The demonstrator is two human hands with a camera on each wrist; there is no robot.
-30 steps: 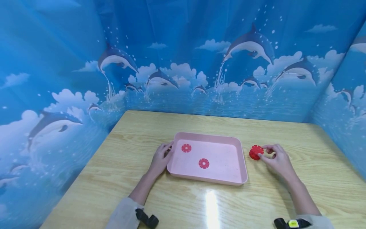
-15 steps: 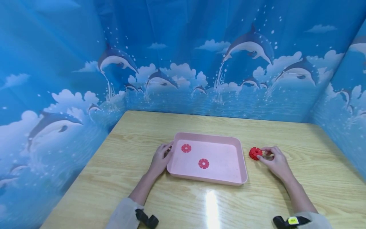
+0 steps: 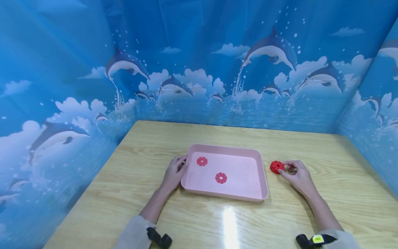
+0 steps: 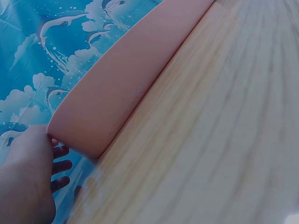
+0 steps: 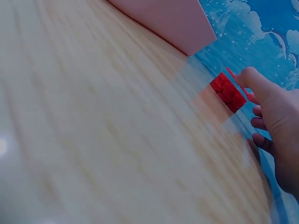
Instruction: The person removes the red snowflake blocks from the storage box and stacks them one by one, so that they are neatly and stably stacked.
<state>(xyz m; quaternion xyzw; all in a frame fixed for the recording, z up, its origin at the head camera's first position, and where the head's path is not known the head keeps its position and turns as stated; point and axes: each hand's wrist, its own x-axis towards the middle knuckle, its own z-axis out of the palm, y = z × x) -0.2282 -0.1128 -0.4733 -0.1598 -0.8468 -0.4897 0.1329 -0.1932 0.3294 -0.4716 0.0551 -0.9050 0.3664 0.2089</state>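
A shallow pink tray (image 3: 239, 173) lies on the table with two red notched discs, one at back left (image 3: 202, 161) and one nearer the front (image 3: 221, 178). My left hand (image 3: 172, 174) holds the tray's left rim, its other fingers loosely curled outside the wall (image 4: 107, 88). Right of the tray is a small stack of red notched discs (image 5: 228, 92). Between thumb and fingertips, my right hand (image 3: 299, 177) pinches a single red notched disc (image 5: 231, 73), slightly apart from the stack's top and tilted with it in the right wrist view.
The wooden table (image 3: 149, 138) meets a blue dolphin-print curtain (image 3: 199, 69) at the back and sides. A bright light reflection (image 3: 230, 226) shows in front of the tray. Black straps with cameras sit on both wrists.
The right hand has shifted slightly left, and its pinched disc, earlier tilted up behind the stack, now lies flatter over it. The left hand and tray have stayed in place.
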